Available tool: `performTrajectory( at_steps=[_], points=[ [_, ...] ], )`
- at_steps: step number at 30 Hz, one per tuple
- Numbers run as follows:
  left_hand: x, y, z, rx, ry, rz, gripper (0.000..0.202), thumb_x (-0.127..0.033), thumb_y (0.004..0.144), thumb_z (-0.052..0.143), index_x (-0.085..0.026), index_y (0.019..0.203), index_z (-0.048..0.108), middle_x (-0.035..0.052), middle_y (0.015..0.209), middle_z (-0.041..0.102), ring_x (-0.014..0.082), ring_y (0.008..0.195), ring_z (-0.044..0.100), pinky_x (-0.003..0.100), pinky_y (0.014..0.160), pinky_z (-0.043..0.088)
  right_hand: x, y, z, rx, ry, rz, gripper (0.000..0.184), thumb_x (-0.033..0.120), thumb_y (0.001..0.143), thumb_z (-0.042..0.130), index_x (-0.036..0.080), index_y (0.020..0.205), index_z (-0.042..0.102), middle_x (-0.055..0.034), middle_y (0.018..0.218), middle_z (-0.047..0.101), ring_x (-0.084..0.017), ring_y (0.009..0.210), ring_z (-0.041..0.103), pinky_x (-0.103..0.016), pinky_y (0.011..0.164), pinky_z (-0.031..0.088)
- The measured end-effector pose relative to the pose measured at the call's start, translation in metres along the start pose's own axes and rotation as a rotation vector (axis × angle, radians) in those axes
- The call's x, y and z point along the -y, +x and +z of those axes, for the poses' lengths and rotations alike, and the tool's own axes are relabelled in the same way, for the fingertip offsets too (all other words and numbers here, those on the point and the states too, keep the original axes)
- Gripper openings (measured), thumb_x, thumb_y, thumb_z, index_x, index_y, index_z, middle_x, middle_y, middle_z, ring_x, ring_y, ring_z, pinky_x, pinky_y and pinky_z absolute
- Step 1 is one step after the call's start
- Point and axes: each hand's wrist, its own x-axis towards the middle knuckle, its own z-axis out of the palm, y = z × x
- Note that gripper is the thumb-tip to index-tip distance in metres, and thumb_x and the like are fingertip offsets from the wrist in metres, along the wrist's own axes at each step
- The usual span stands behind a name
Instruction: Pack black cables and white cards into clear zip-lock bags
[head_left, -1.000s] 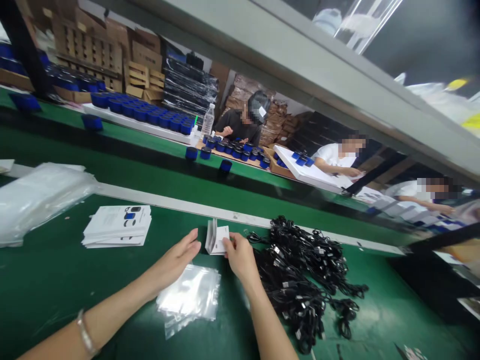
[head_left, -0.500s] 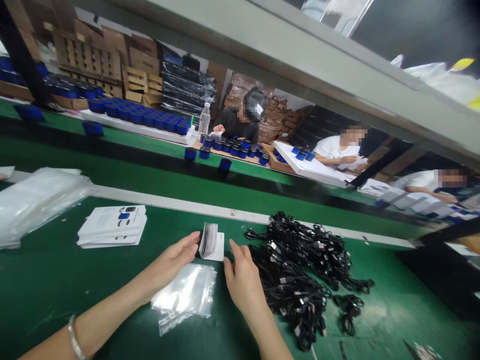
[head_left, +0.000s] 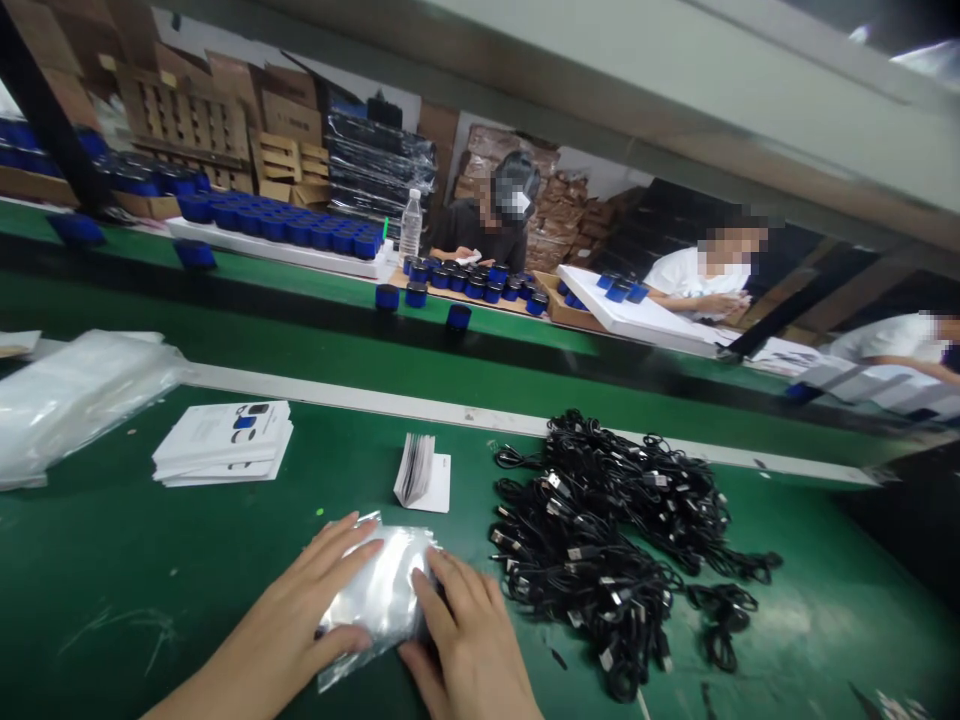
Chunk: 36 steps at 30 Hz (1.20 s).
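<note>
The left hand (head_left: 300, 612) is lying open and flat, fingers spread, pressing on the near left part of a small stack of clear, glossy plastic bags (head_left: 384, 585). The right hand (head_left: 466, 642) is resting on the stack's right edge with its fingers bent over it. Whether they are pinching a layer or only pressing cannot be told. The bags are sitting on the green table mat (head_left: 135, 590), directly in front of the person and between the two hands.

Judging from this, the hands are steadying the stack and working at its edge. The bags look thin and slippery, so freeing a single one would call for a light pinch at one corner while the other hand holds the rest down.

Just beyond the bags, a small fanned white booklet stack (head_left: 424, 472) is lying untouched. To the right, a tangled pile of black cables (head_left: 607, 530) is spreading near the right hand but apart from it. To the left, a stack of white printed leaflets (head_left: 223, 442) and a loose heap of clear plastic film (head_left: 75, 392) are lying well apart. Across the belt, other people are working beside rows of blue round containers (head_left: 300, 230).
</note>
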Motion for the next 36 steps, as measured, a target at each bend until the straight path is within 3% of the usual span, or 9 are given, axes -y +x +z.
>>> performTrajectory(
  at_steps=[5, 8, 13, 18, 21, 26, 31, 34, 36],
  points=[
    [0.004, 0.005, -0.016, 0.025, 0.014, -0.086, 0.047, -0.039, 0.080, 0.060, -0.026, 0.126, 0.056, 0.0037, 0.132, 0.058, 0.0257, 0.124, 0.049, 0.037, 0.103, 0.042, -0.001, -0.004, 0.002, -0.073, -0.031, -0.055, 0.033, 0.021, 0.080, 0.061, 0.012, 0.111, 0.063, -0.0147, 0.117, 0.065, -0.033, 0.101, 0.062, -0.046, 0.078, 0.053],
    [0.000, 0.011, -0.024, -0.014, 0.044, -0.233, 0.044, -0.031, 0.077, 0.060, -0.023, 0.120, 0.060, 0.0055, 0.107, 0.068, 0.0264, 0.105, 0.060, 0.037, 0.089, 0.049, -0.002, -0.009, 0.007, -0.092, -0.043, -0.055, 0.033, 0.021, 0.082, 0.059, 0.016, 0.114, 0.061, -0.0121, 0.120, 0.064, -0.032, 0.103, 0.062, -0.046, 0.079, 0.053],
    [-0.010, 0.018, -0.030, 0.007, 0.050, -0.258, 0.011, -0.027, 0.075, 0.058, -0.024, 0.073, 0.068, -0.0017, 0.070, 0.065, 0.0193, 0.070, 0.063, 0.027, 0.063, 0.047, -0.004, -0.020, 0.017, -0.103, 0.008, -0.014, 0.043, 0.021, 0.084, 0.058, 0.017, 0.126, 0.052, -0.0121, 0.126, 0.059, -0.032, 0.110, 0.058, -0.045, 0.086, 0.051],
    [-0.012, 0.015, -0.030, -0.030, 0.024, -0.160, 0.037, -0.040, 0.089, 0.038, -0.031, 0.095, 0.073, -0.0006, 0.099, 0.073, 0.0214, 0.095, 0.063, 0.032, 0.085, 0.045, -0.006, -0.025, 0.016, -0.195, 0.103, 0.203, 0.048, 0.023, 0.086, 0.056, 0.019, 0.132, 0.044, -0.0126, 0.124, 0.058, -0.029, 0.107, 0.059, -0.040, 0.087, 0.052],
    [-0.010, 0.010, -0.026, -0.168, 0.020, -0.120, 0.036, -0.039, 0.089, 0.038, -0.036, 0.113, 0.066, -0.0036, 0.127, 0.062, 0.0248, 0.118, 0.052, 0.040, 0.099, 0.039, -0.007, -0.023, 0.014, -0.185, 0.128, 0.202, 0.047, 0.024, 0.087, 0.056, 0.020, 0.132, 0.044, -0.0118, 0.121, 0.060, -0.028, 0.108, 0.059, -0.038, 0.087, 0.053],
    [-0.014, 0.005, -0.028, -0.178, -0.080, -0.193, 0.035, -0.043, 0.089, 0.040, -0.035, 0.103, 0.070, -0.0043, 0.109, 0.072, 0.0208, 0.106, 0.062, 0.030, 0.090, 0.050, 0.000, -0.015, 0.008, -0.319, 0.260, 0.356, 0.057, 0.023, 0.085, 0.057, 0.019, 0.138, 0.036, -0.0123, 0.129, 0.053, -0.027, 0.117, 0.052, -0.037, 0.094, 0.048],
    [-0.017, 0.004, -0.031, -0.133, -0.202, -0.337, 0.045, -0.054, 0.088, 0.037, -0.028, 0.101, 0.072, -0.0022, 0.106, 0.074, 0.0202, 0.102, 0.066, 0.022, 0.087, 0.051, 0.006, 0.000, -0.004, -0.271, 0.524, 0.318, 0.031, 0.016, 0.084, 0.050, 0.021, 0.113, 0.060, -0.0065, 0.103, 0.065, -0.019, 0.096, 0.062, -0.027, 0.084, 0.049],
    [-0.014, 0.003, -0.029, -0.072, -0.272, -0.378, 0.050, -0.057, 0.089, 0.035, -0.027, 0.112, 0.067, -0.0018, 0.113, 0.071, 0.0201, 0.107, 0.064, 0.022, 0.090, 0.049, 0.006, 0.005, -0.004, -0.152, 0.598, 0.467, 0.015, 0.021, 0.086, 0.050, 0.019, 0.084, 0.065, -0.0034, 0.076, 0.065, -0.017, 0.070, 0.062, -0.023, 0.064, 0.047],
    [-0.013, 0.003, -0.026, -0.094, -0.275, -0.364, 0.049, -0.056, 0.089, 0.034, -0.028, 0.116, 0.064, -0.0032, 0.121, 0.067, 0.0196, 0.115, 0.059, 0.024, 0.096, 0.045, 0.005, 0.007, -0.003, -0.053, 0.634, 0.581, 0.022, 0.026, 0.088, 0.050, 0.019, 0.069, 0.060, -0.0010, 0.061, 0.062, -0.016, 0.057, 0.059, -0.022, 0.054, 0.042]
  ],
)
